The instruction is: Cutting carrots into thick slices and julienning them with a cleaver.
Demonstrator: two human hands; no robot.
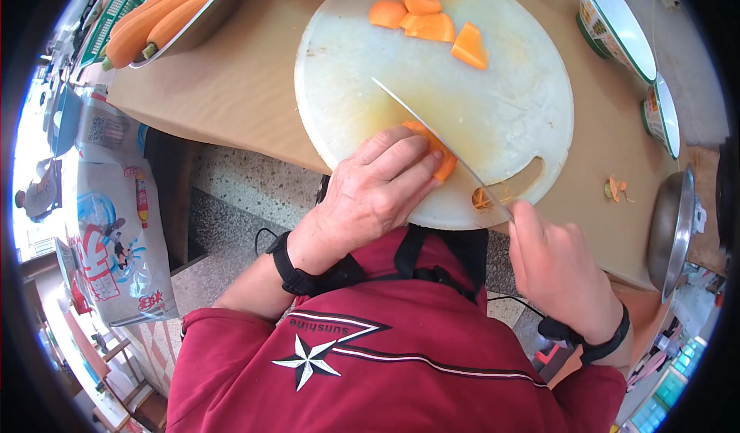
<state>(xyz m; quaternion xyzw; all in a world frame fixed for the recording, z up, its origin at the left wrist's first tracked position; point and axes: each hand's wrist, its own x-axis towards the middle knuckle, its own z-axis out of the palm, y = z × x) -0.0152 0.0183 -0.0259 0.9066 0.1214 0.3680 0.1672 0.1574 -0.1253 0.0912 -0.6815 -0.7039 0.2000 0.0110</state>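
Note:
My left hand is closed over an orange squash piece, holding it down near the close edge of a round white cutting board. My right hand grips a kitchen knife at its handle, which is mostly hidden in the fist. The thin blade slants up and left across the board, right beside the held piece and my left fingertips. Several cut squash chunks lie at the board's far side, one a little apart from the others.
A metal bowl with long orange squashes stands at the far left. On the right are a patterned enamel bowl, a smaller one and a steel basin. Orange scraps lie on the brown table. A plastic bag hangs at left.

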